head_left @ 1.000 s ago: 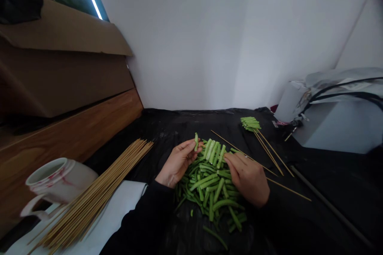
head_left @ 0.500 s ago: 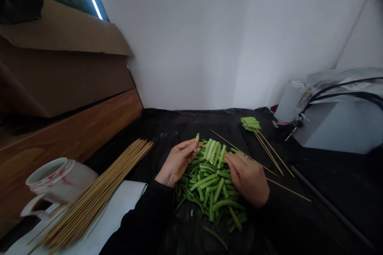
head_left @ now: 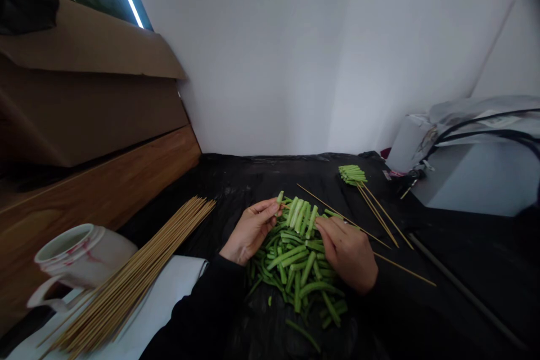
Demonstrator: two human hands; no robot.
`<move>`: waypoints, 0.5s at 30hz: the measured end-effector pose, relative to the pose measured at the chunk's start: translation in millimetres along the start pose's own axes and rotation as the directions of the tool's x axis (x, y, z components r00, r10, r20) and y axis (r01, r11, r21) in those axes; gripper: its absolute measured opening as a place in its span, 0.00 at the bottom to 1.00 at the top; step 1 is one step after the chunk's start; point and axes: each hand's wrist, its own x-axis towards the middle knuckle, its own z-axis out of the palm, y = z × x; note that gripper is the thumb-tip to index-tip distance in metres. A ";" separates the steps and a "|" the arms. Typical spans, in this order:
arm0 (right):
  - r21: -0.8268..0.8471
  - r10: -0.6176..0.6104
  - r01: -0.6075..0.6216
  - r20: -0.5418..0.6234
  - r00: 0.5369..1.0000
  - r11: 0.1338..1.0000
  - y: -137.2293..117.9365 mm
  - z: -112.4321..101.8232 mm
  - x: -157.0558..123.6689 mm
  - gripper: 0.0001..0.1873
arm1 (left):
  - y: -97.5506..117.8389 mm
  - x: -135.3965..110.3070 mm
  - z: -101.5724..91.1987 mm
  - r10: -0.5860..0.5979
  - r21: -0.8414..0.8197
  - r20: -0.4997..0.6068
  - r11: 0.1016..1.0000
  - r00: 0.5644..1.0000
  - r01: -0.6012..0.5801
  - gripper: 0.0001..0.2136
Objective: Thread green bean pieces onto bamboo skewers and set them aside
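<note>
- Black sheeting (head_left: 244,171) covers the work surface; a loose bean (head_left: 302,334) lies on it, close to the viewer.
- Near left, a skewer bundle (head_left: 139,275) slants across white paper (head_left: 185,270), beside a mug (head_left: 90,253) with reddish marks.
- Bean pile (head_left: 295,270): cut green lengths heaped between the hands and nearer the viewer.
- Left hand (head_left: 255,228): thumb and fingertips pinch one bean piece (head_left: 280,197), its end poking upward.
- Right hand (head_left: 348,250): fingers curled closed around a skewer (head_left: 405,268), whose long end sticks out to the right.
- Between the hands, above the pile, a bean row (head_left: 300,216) sits side by side on that skewer.
- Just beyond the right hand, a loose stick (head_left: 320,201) lies flat.
- Farther back right, a bean fan (head_left: 352,175) is mounted on several sticks.
- Beyond: cardboard box (head_left: 105,107) left, pale bin (head_left: 485,174) with black cables (head_left: 476,134) right, white wall (head_left: 274,67) behind.
</note>
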 end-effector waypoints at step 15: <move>0.024 -0.008 0.009 -0.016 1.000 1.000 -4.6 -1.2 0.8 0.12 | -4.8 -0.5 1.8 -0.045 -0.064 0.029 0.997 0.999 0.047 0.06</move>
